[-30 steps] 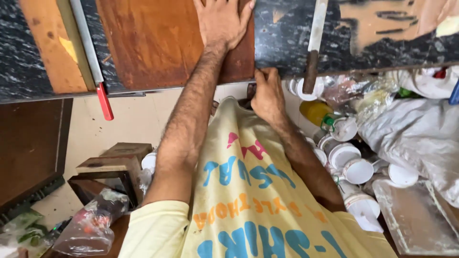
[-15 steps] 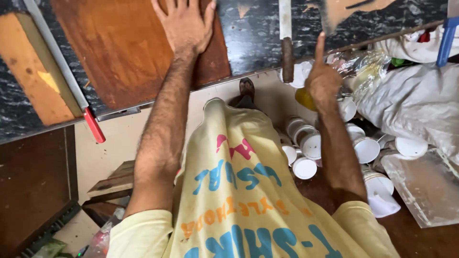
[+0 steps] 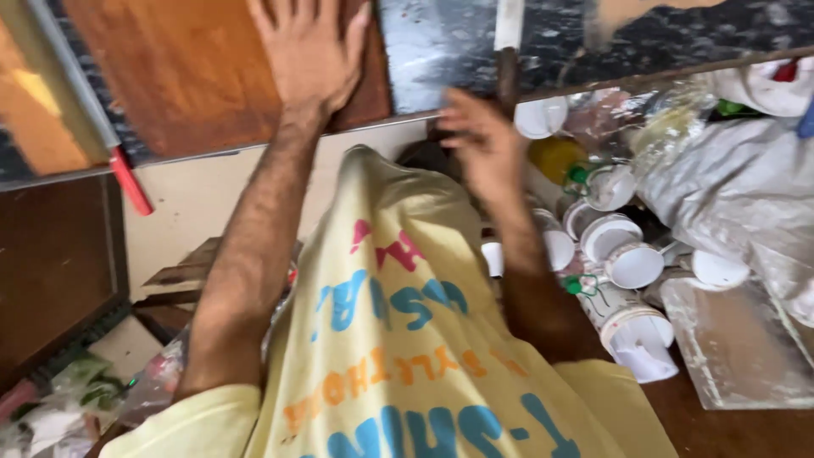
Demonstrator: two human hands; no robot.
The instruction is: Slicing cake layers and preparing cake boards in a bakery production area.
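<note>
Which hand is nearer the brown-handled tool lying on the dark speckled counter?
Right. The right hand reaches just beside the brown-handled tool; the left hand lies flat on the reddish-brown wooden board, well apart.

board: reddish-brown wood, streaky stain
countertop: black, speckled white
shirt: pale yellow, blue, orange and pink lettering
cups: white, some with green marks
handle: red
bottle: yellow, green cap
knife handle: dark brown

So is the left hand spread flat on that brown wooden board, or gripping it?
Spread flat: the left hand lies palm-down on the brown wooden board, fingers extended, none curled around an edge.
</note>
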